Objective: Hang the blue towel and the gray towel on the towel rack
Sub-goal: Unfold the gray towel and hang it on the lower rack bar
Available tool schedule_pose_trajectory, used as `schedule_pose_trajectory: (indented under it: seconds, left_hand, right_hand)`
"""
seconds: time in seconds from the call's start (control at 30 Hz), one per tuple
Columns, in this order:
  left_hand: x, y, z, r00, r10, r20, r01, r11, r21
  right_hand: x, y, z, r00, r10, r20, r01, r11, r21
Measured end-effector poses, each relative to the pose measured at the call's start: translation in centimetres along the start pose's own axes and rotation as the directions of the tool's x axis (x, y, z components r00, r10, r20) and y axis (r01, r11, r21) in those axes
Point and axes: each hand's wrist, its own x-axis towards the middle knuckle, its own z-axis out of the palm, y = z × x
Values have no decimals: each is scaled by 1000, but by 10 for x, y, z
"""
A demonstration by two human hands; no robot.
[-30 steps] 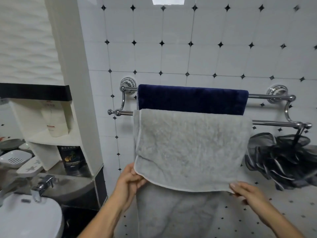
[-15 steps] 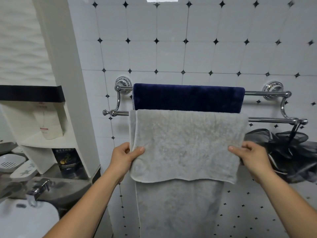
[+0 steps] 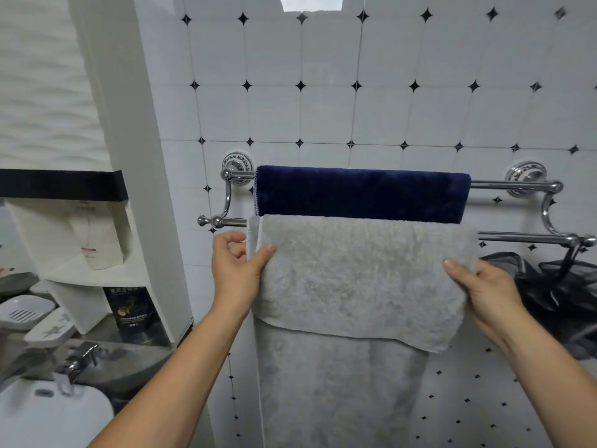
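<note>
A chrome double-bar towel rack [image 3: 517, 185] is fixed to the tiled wall. The dark blue towel [image 3: 361, 195] hangs over its rear, upper bar. The gray towel [image 3: 358, 279] is draped over the front, lower bar, its short front flap ending above a longer back layer. My left hand [image 3: 237, 273] pinches the gray towel's left edge just below the bar, thumb on the front. My right hand [image 3: 481, 292] grips the right edge, thumb on the front and fingers hidden behind the cloth.
A black mesh bath sponge [image 3: 559, 295] hangs from the rack's right end. A white pillar with a shelf [image 3: 97, 273] holding bottles stands to the left. Below it are a soap dish [image 3: 22, 312], a chrome tap [image 3: 77, 360] and a white basin [image 3: 48, 415].
Both hands have slid up the gray towel's side edges, from the bottom corners of the front flap to just below the bar. The front flap's right corner now hangs lower.
</note>
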Motion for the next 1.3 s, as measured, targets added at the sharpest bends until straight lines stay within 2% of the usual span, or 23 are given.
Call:
schedule_pose_trajectory:
  seconds: [0.1, 0.23, 0.4, 0.67, 0.77, 0.83, 0.93, 1.03, 1.13, 1.3]
  left_hand:
    - [-9, -16, -13, 1000, 12, 1, -12, 1000, 5]
    - [-37, -52, -38, 994, -37, 100, 29, 997, 76]
    - [-75, -92, -62, 975, -184, 123, 164, 974, 157]
    - [-117, -129, -85, 920, -367, 138, 325, 910, 256]
    - [-124, -127, -82, 906, -393, 161, 360, 912, 198]
    - [-112, -109, -68, 911, -355, 211, 328, 932, 157]
    - [-74, -65, -36, 937, -213, 277, 193, 976, 99]
    - [-33, -21, -6, 989, -78, 128, 66, 993, 93]
    - [-3, 11, 9, 1000, 3, 8, -4, 995, 96]
    - [6, 20, -4, 992, -98, 85, 91, 992, 82]
  right_hand:
    - [-12, 11, -13, 1000, 10, 13, -10, 1000, -6]
    - [-37, 45, -33, 997, 76, 24, -76, 997, -10]
    - [-65, 85, -45, 980, 201, 12, -200, 978, -63]
    - [-102, 130, -60, 927, 366, 83, -337, 909, -247]
    - [-101, 126, -61, 900, 417, 128, -361, 876, -321]
    - [-85, 101, -49, 923, 362, 129, -314, 904, -289]
    - [-45, 40, -18, 982, 181, 50, -171, 972, -163]
    - [-14, -20, 12, 997, 69, 35, -70, 997, 30]
    - [-2, -47, 28, 997, 73, -25, -73, 997, -3]
    - [-12, -36, 16, 999, 32, -35, -36, 992, -123]
